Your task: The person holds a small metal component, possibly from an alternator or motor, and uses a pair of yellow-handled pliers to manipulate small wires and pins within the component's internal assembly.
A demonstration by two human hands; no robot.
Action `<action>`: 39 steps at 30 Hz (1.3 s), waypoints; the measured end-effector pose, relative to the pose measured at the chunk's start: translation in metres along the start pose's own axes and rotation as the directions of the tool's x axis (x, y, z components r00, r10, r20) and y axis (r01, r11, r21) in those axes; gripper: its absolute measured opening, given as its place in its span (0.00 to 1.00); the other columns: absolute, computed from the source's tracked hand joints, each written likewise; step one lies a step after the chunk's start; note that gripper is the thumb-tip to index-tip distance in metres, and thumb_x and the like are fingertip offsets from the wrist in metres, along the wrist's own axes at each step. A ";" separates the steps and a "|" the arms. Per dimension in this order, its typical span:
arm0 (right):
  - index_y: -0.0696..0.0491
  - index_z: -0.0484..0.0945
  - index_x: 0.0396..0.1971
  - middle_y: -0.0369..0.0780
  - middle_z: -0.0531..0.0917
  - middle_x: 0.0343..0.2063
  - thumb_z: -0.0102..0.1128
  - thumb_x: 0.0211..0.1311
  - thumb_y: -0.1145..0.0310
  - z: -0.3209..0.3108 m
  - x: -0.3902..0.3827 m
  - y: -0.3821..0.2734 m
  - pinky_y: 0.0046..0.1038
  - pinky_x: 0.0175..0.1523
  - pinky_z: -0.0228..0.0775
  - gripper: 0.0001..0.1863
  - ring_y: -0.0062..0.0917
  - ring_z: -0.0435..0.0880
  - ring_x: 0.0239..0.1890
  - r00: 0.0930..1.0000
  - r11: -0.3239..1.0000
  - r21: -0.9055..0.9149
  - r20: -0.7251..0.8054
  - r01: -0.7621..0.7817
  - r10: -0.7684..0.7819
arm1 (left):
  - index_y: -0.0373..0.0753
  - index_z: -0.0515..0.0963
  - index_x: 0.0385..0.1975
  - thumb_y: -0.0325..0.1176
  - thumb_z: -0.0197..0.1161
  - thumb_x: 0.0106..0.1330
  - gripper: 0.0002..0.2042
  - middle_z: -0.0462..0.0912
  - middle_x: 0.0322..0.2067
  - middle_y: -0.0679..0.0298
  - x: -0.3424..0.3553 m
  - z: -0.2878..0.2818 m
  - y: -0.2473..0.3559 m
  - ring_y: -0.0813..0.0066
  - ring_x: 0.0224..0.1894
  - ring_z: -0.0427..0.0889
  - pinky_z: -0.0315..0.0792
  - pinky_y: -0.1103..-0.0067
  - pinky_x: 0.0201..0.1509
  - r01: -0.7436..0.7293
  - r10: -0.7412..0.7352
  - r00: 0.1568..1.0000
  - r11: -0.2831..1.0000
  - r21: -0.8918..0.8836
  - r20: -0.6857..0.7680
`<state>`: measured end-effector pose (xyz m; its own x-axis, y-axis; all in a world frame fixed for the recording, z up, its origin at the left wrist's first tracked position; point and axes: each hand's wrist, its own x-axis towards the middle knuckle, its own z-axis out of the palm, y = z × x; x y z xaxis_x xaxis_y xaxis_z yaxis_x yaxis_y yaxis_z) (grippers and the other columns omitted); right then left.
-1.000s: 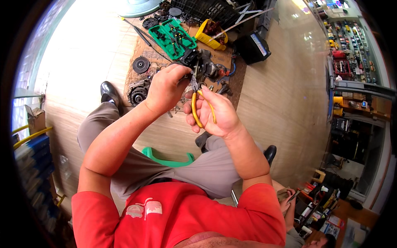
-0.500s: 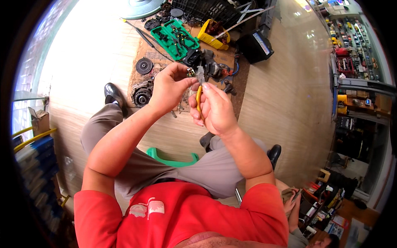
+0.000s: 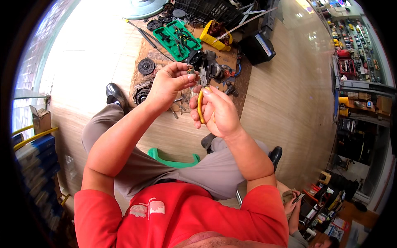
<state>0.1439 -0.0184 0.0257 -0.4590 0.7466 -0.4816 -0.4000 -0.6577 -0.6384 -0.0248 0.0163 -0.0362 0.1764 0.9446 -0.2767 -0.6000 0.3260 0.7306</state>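
Between its fingertips and thumb, my left hand (image 3: 165,87) pinches a small metal piece (image 3: 190,71) with copper and greenish parts; its exact kind is too small to make out. Pliers with yellow handles (image 3: 200,108) are in my right hand (image 3: 222,110), fingers curled around the grips. The plier jaws point away from me, just right of the small piece and apparently apart from it. Both hands are raised over a worn brown board (image 3: 144,51) on the floor. Behind the pliers lies a dark, greasy machine part (image 3: 213,68).
On the board are a green tool case (image 3: 163,37), a black disc (image 3: 146,66) and a round metal assembly (image 3: 142,91). A yellow bin (image 3: 211,40) and a black battery (image 3: 257,48) stand farther back. A green stool (image 3: 173,163) is between my legs. Another person sits at lower right.
The plier jaws have come away from my left fingertips. My left hand has tilted the small piece so more of it shows. The view has shifted slightly.
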 end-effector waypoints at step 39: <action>0.57 0.72 0.53 0.47 0.78 0.43 0.64 0.56 0.62 -0.023 -0.009 -0.033 0.39 0.49 0.72 0.26 0.44 0.79 0.45 0.879 -0.171 -0.975 0.204 0.142 -0.431 | 0.30 0.72 0.55 0.24 0.59 0.67 0.17 0.81 0.45 0.60 -0.003 0.002 -0.001 0.74 0.45 0.82 0.76 0.79 0.51 0.038 -0.055 0.996 0.975 0.217 0.073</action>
<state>0.1794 -0.0014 0.0372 -0.3928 0.9193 -0.0250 0.7765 0.3170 -0.5445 -0.0232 0.0129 -0.0345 0.2653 0.9255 -0.2703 -0.4091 0.3619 0.8376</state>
